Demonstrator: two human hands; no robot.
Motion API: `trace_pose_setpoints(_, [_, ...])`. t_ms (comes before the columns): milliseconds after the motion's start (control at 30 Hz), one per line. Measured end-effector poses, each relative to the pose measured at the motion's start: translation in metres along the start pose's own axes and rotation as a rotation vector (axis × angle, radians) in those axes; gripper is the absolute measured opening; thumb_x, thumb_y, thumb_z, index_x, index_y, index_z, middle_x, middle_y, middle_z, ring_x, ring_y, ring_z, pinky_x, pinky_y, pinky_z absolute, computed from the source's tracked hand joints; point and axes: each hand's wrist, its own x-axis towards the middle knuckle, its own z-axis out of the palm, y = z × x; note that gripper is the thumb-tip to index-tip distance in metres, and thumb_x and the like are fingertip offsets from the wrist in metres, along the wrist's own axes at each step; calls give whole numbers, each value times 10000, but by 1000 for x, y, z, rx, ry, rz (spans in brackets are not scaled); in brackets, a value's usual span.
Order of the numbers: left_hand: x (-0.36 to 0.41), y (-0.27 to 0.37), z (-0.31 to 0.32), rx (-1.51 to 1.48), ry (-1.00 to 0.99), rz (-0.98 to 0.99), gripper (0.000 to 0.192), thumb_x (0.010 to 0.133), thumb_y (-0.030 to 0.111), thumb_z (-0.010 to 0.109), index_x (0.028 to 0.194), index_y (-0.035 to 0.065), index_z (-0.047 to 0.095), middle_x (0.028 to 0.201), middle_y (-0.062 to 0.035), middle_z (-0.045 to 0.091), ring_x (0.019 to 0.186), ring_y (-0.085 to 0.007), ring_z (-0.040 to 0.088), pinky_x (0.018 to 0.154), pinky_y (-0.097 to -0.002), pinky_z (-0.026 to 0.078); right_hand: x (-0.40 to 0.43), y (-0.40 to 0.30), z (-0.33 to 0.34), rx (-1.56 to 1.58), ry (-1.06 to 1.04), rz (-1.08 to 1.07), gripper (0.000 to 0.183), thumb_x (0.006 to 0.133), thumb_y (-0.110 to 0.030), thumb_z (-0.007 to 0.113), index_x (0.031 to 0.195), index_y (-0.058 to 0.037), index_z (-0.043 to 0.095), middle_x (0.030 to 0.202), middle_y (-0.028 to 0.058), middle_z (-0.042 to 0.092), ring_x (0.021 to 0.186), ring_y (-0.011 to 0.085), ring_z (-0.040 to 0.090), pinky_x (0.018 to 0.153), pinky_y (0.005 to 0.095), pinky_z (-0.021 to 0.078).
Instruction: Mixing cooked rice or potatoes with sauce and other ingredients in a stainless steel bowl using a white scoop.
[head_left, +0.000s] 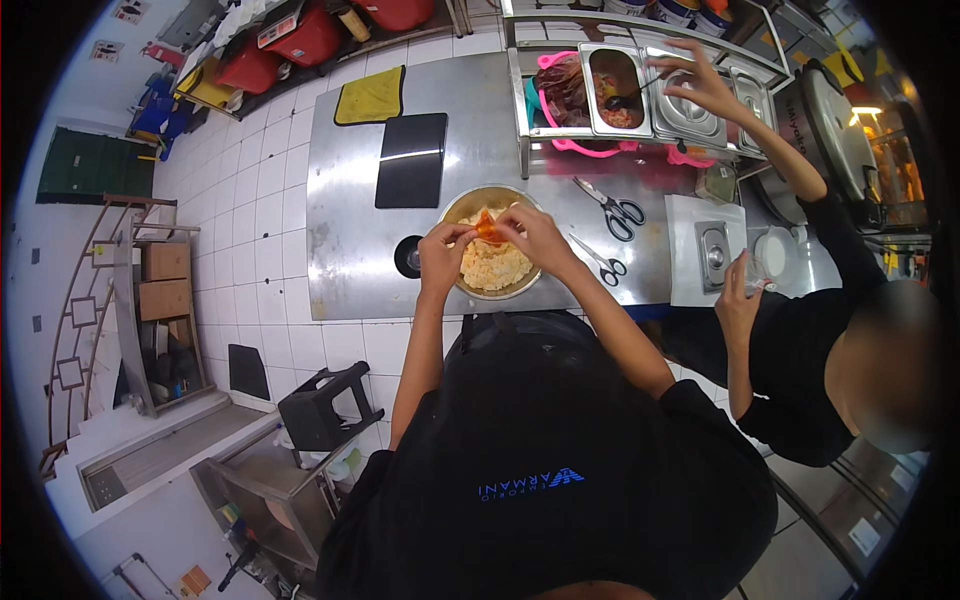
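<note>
A small orange plastic packet (489, 226) is held between my two hands above a metal bowl (453, 206). Fingertips of my left hand (442, 251) pinch its left side. My right hand (538, 234) has hold of the packet from the right, with part of the fingers hidden. Pale yellow food that looks like cooked rice (495, 266) fills much of the bowl. A round black object (407, 257) sits just left of the bowl, partly behind my left hand.
Two pairs of scissors, one large (619, 214) and one smaller (606, 264), lie to the right on the steel table (345, 247). Beyond the bowl are a black flat slab (411, 161) and a yellow cloth (370, 96). A co-worker's hand (697, 82) reaches over food pans (615, 124) on a rack.
</note>
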Motion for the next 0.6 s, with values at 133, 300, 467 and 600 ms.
trace_pose_setpoints(133, [0,3,-1,-25,37,-9,152,797,91,741,876,-30,695,840,-123,680,731,-184,669,690,-277,529,0,-2,1,89,41,79,147,890,-133,617,932,8,607,864,124,618,762,232,620,685,338,493])
trace_pose_setpoints(300, [0,2,-3,-23,72,18,145,797,88,740,865,-30,693,837,-119,678,726,-188,668,685,-278,527,-5,-6,8,76,32,18,130,884,-109,626,933,10,608,855,118,614,768,227,643,692,312,522])
trace_pose_setpoints(467, [0,0,-10,-3,84,61,120,800,69,729,861,-28,693,822,-119,670,716,-189,665,674,-274,523,-3,-8,13,70,25,9,126,873,-100,642,926,11,614,848,105,621,755,196,644,684,299,521])
trace_pose_setpoints(600, [0,4,-14,-41,84,20,107,797,58,725,860,-23,695,818,-120,666,709,-185,661,674,-274,521,-3,-6,21,77,127,41,120,867,-91,660,917,14,632,874,96,640,760,166,646,671,270,535])
